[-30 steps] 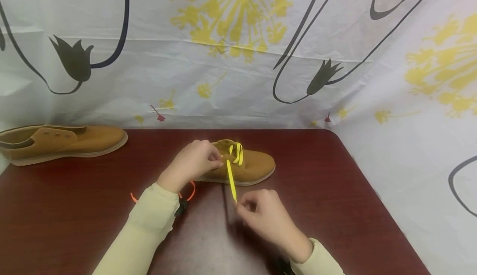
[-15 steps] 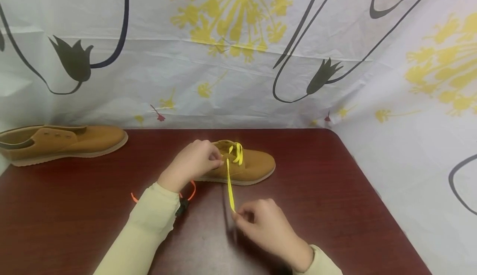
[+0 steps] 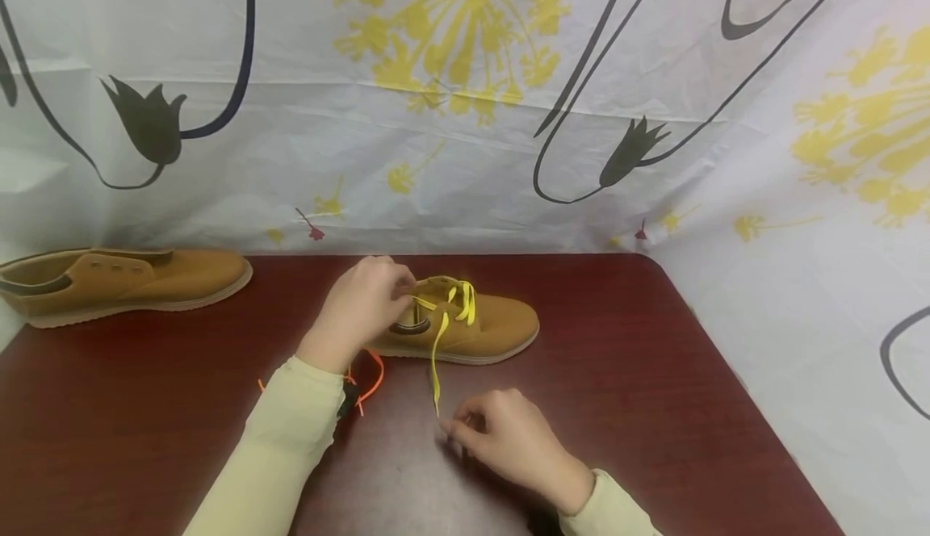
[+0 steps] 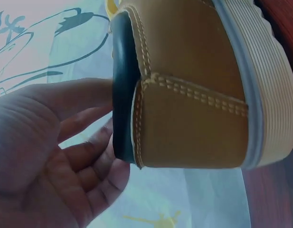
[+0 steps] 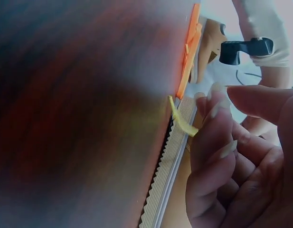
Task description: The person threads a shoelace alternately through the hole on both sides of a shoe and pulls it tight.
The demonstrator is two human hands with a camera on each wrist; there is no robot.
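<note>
A tan shoe (image 3: 501,326) stands on the table, toe to the right, with a yellow shoelace (image 3: 467,303) through its eyelets. My left hand (image 3: 359,306) is above the shoe's heel opening and pinches a stretch of the yellow lace running from the eyelets; in the left wrist view the heel (image 4: 193,128) hides those fingertips. Another lace end (image 3: 435,366) hangs slack down the near side. Just beside its tip is my right hand (image 3: 501,439), its fingers loosely bent. In the right wrist view the yellow lace tip (image 5: 172,104) dangles free, clear of the fingertips.
A second tan shoe (image 3: 160,278), unlaced, lies at the table's far left. An orange lace (image 3: 374,374) lies partly hidden behind the left forearm. A patterned white cloth (image 3: 436,157) hangs behind and to the right of the dark red table (image 3: 617,374).
My left hand has moved from the eyelets back toward the heel, exposing the shoe opening. The right hand drew the yellow lace downward, then let go; the lace has gone slack.
</note>
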